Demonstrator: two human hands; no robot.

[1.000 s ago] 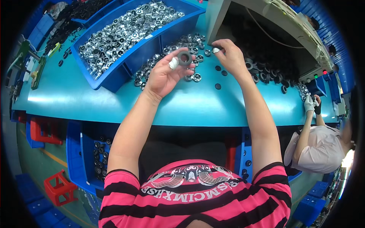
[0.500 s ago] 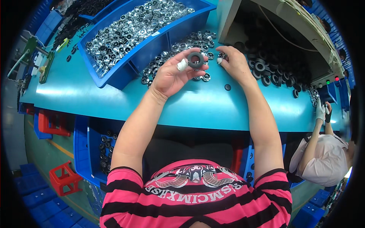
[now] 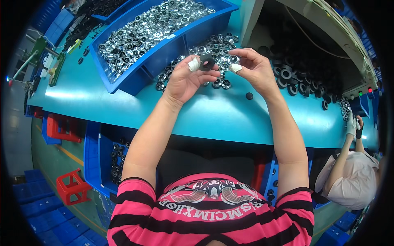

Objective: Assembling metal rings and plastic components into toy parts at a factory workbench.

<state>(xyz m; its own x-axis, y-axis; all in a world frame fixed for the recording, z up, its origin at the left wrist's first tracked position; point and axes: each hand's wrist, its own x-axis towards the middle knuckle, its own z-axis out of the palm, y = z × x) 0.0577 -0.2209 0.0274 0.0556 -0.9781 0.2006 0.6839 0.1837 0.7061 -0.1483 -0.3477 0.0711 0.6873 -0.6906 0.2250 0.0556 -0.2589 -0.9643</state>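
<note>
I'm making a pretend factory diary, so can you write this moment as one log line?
left hand: holding black ring | right hand: holding shiny part | nearby: blue bin, black disc on table

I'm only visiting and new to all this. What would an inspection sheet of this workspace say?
Surface: teal table, glossy.
Job's things: black ring and round shiny part, both held.
Clutter: loose shiny parts beside a filled blue bin; ring pile at right; small black disc.
Hands: left hand grips the black ring; right hand pinches the round shiny part.
Cables: pale cord across the grey housing's opening.
Surroundings: red stool left, co-worker right.
</note>
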